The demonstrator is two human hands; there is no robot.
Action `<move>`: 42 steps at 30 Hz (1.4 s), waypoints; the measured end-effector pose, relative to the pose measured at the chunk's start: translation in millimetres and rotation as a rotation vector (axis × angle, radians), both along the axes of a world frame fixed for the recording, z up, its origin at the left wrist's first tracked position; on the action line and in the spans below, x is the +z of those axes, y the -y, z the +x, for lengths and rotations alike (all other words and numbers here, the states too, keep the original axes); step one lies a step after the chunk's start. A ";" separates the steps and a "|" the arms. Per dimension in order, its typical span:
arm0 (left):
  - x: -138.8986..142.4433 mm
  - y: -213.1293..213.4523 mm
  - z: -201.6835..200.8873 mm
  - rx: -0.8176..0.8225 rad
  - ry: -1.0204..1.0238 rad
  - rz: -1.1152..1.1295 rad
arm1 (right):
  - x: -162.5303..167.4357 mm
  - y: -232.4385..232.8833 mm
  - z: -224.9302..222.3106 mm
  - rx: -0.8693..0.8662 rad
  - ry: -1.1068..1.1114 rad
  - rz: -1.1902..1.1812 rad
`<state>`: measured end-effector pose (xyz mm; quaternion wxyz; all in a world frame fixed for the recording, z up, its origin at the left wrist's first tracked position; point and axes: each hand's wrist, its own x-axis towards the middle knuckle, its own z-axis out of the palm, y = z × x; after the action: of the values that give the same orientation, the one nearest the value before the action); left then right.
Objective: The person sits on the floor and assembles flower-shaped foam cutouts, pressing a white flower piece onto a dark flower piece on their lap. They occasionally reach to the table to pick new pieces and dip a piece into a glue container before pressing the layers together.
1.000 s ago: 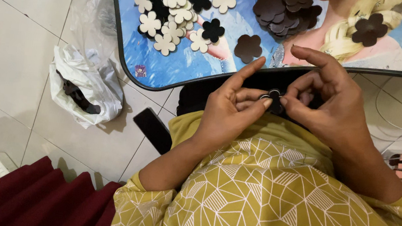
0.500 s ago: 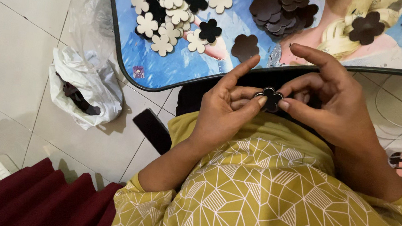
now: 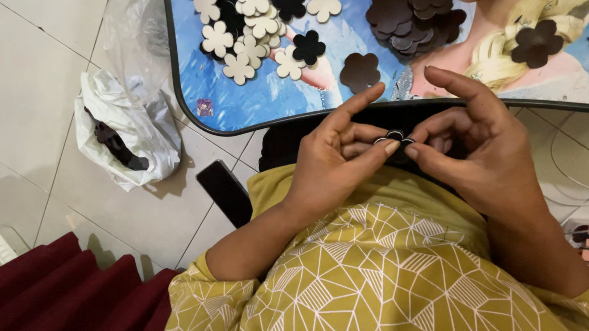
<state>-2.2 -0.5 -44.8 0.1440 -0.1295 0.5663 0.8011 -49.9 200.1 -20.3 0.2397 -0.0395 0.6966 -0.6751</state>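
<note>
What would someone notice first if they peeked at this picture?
First, the two hands in the middle: the left hand and right hand pinch one small dark flower piece between their fingers, above a yellow patterned shirt. Next, the blue picture tray at the top, heaped with cream flower cutouts on its left and dark brown flower cutouts further right. A crumpled white plastic bag lies on the floor at left.

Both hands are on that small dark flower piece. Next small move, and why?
Probably keep the pinch and work the small dark flower piece between the fingertips before reaching out. Left hand and right hand both hold it above the lap, short of the tray where the loose flower cutouts lie.
</note>
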 end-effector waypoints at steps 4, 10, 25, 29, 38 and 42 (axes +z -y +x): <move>-2.8 0.2 0.5 0.033 -0.012 0.058 | -2.9 -3.4 -0.6 0.007 0.001 -0.063; -5.4 0.9 0.9 0.049 0.002 0.085 | -7.5 -4.2 -1.6 -0.019 0.028 -0.137; -6.5 -1.5 -3.7 -0.010 0.064 0.148 | -16.1 -2.3 -1.4 -0.060 0.035 -0.114; -5.4 -1.6 -4.2 -0.012 0.038 0.128 | -16.9 -1.7 -2.4 -0.056 0.035 -0.091; -6.6 1.2 -4.8 -0.025 0.034 0.099 | -16.6 -1.4 -2.8 -0.055 0.052 -0.100; -7.7 1.5 -6.5 -0.035 0.016 0.120 | -15.6 -1.0 -2.2 -0.055 0.050 -0.077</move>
<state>-8.7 -2.1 -52.4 0.1698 -0.1171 0.5182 0.8300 -52.1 201.0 -36.0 0.2369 -0.0128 0.6647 -0.7085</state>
